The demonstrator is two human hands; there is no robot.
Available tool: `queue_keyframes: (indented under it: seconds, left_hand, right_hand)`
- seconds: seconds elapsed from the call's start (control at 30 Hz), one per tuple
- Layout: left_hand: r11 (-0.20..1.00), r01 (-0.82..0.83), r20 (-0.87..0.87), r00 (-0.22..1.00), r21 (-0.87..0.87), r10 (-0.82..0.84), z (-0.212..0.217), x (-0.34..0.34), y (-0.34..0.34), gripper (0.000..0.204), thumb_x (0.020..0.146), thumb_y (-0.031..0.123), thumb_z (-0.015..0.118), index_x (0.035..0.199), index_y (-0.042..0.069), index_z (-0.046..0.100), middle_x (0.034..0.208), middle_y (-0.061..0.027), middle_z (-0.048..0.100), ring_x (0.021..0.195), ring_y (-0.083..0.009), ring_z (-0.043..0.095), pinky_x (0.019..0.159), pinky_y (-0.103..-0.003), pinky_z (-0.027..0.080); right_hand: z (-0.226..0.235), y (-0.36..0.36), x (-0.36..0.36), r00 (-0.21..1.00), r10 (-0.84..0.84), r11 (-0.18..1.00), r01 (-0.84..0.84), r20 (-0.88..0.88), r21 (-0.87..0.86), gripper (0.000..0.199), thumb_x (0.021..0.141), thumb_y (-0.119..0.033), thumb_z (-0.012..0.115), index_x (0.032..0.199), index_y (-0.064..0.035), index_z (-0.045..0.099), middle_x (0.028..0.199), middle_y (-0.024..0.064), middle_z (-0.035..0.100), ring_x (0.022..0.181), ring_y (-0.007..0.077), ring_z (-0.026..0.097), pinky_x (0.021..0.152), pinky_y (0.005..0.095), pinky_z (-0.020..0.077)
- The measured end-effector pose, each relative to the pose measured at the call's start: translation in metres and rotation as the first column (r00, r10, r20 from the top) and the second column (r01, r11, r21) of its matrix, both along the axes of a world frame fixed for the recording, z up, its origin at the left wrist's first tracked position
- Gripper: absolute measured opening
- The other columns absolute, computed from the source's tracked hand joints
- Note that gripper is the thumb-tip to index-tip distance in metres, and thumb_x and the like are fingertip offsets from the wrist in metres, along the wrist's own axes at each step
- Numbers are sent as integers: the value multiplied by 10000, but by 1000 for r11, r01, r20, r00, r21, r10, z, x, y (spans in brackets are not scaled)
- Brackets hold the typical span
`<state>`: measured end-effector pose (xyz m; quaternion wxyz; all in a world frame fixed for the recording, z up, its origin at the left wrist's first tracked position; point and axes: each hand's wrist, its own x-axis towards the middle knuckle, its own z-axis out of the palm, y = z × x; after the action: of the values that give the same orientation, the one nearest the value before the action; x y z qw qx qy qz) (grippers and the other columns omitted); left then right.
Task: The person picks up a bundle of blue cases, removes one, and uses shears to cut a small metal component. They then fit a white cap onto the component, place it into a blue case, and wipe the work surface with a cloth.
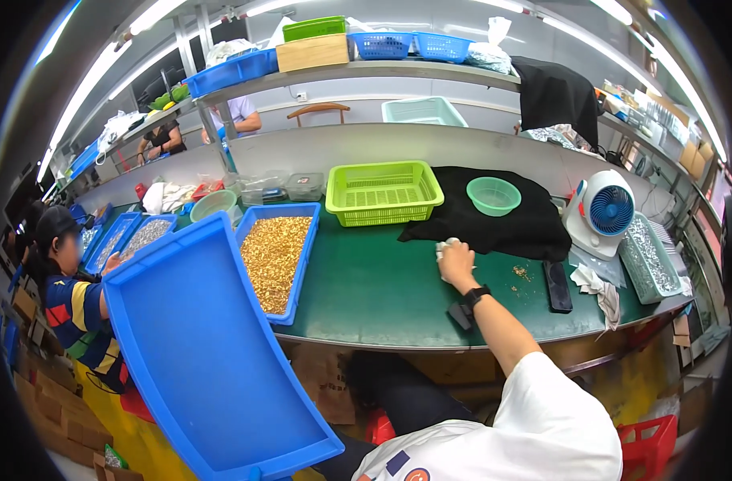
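Note:
My right hand is over the green tabletop, near the front edge of a black cloth. Its fingers are closed around something small and whitish that I cannot make out. A black band circles that wrist, with a dark blocky piece beside it. On the left, a large blue tray is tilted up, its inside bare; my left hand does not show. Behind this tray, another blue tray full of small gold-coloured pieces lies on the table.
A green basket and a pale green bowl stand at the back. On the right are a fan, a black narrow tray, a rag and scattered gold bits. A co-worker sits at left.

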<state>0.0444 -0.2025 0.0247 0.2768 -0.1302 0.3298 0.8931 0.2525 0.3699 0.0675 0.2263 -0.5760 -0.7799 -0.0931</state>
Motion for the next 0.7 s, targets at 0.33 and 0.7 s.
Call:
queue_keyframes:
  seconds: [0.33,0.7]
  left_hand:
    - [985,155,-42,987,-77,-158,-16,15,21,617,830,425,487,1304,51,362,1271,-161,446,1095,-343,440,920,-483,368]
    - [970,225,-112,966,-87,-234,-36,-1,-15,643,862,471,435,1358,88,291,1395,-126,299,1236,-289,322,1026,-439,279]
  right_hand:
    - [25,-9,92,964,-181,980,159,-197,-120,183,798,-184,516,896,-129,660,925,132,574,796,339,604,671,445,493]
    - [-2,-26,-101,907,378,909,-402,-186,-108,186,819,-178,489,810,-26,596,911,182,552,719,354,609,620,440,499]
